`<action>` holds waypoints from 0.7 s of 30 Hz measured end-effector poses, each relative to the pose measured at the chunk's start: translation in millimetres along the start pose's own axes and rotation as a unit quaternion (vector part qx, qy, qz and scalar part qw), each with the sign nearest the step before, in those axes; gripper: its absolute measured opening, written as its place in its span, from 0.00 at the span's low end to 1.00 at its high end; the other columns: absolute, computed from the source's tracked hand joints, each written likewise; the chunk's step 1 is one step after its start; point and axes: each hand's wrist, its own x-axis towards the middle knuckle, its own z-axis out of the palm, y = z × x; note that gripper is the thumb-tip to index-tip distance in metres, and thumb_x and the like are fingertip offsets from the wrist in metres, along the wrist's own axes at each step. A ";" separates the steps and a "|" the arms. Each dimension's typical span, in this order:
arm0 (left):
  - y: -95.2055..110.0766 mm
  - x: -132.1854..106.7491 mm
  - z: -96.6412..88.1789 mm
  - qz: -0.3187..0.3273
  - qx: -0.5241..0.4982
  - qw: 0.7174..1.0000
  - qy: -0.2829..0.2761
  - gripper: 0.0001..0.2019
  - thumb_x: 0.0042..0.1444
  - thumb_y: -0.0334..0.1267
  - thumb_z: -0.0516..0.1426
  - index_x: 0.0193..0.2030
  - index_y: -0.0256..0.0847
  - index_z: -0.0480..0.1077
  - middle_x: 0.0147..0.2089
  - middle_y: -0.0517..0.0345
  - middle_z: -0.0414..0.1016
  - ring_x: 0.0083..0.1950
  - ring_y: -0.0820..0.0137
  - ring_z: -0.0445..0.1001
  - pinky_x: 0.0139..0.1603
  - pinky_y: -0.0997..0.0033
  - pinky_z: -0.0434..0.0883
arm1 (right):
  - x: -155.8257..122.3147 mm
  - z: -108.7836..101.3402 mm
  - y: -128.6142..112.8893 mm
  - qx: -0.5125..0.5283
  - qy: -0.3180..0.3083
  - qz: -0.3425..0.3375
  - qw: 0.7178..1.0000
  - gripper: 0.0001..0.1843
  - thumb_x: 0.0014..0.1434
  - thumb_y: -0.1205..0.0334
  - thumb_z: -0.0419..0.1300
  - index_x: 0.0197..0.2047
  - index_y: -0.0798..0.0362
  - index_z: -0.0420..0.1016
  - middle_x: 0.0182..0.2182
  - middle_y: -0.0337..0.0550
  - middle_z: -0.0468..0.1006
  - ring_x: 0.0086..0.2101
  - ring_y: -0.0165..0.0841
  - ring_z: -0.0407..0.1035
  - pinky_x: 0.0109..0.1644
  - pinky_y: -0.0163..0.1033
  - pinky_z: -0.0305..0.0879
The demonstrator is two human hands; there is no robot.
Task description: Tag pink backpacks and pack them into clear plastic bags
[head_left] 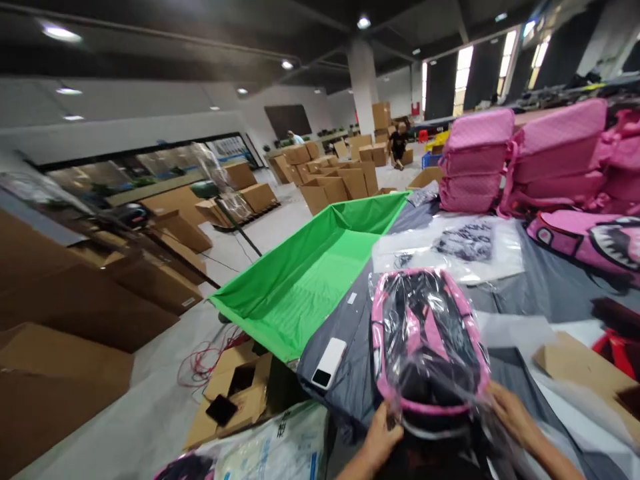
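Clear plastic bag over a pink-and-black backpack [427,340], lying flat on the grey worktop [545,287]. Left hand [383,437] and right hand [513,413] apart, gripping the near end from both sides, probably to keep the slippery bag taut. White phone [329,363] parked just beside, out of the way.

Bagged backpack [429,337] on table [545,287] between hands; phone [329,362] left; backpack stack [525,157] behind; bin [310,267] left

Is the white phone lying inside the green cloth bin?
No, the white phone lies on the grey table cover, outside the green cloth bin and left of the bagged backpack.
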 end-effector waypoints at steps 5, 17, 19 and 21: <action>28.0 36.6 -27.0 -0.066 0.004 0.994 0.086 0.20 0.45 0.54 0.65 0.23 0.45 0.60 0.26 0.61 0.68 0.38 0.64 0.72 0.46 0.65 0.72 | 27.4 -47.1 31.1 -0.001 0.044 0.112 0.993 0.26 0.58 0.40 0.47 0.39 0.46 0.80 0.42 0.52 0.84 0.44 0.48 0.79 0.52 0.53 0.75; -15.0 -36.0 113.4 -0.202 -0.092 0.968 -0.119 0.19 0.37 0.37 0.73 0.38 0.38 0.78 0.43 0.51 0.83 0.43 0.66 0.77 0.49 0.68 0.73 | -81.4 18.1 5.8 -0.203 -0.018 -0.028 0.979 0.30 0.58 0.58 0.57 0.64 0.53 0.69 0.61 0.58 0.74 0.61 0.50 0.67 0.65 0.59 0.61; -16.2 -28.5 152.9 -0.189 -0.123 0.967 -0.120 0.23 0.37 0.32 0.72 0.44 0.39 0.77 0.47 0.51 0.82 0.48 0.65 0.78 0.54 0.68 0.72 | -70.3 25.2 0.3 -0.204 -0.052 0.022 0.977 0.30 0.57 0.68 0.55 0.64 0.55 0.68 0.57 0.59 0.77 0.58 0.49 0.71 0.62 0.56 0.64; -16.8 -22.2 180.2 -0.184 -0.150 0.964 -0.122 0.24 0.38 0.30 0.72 0.45 0.38 0.77 0.48 0.50 0.82 0.50 0.64 0.78 0.56 0.66 0.72 | -58.2 22.5 -0.9 -0.189 -0.077 0.067 0.977 0.29 0.57 0.71 0.53 0.62 0.57 0.69 0.48 0.59 0.81 0.48 0.48 0.77 0.52 0.51 0.70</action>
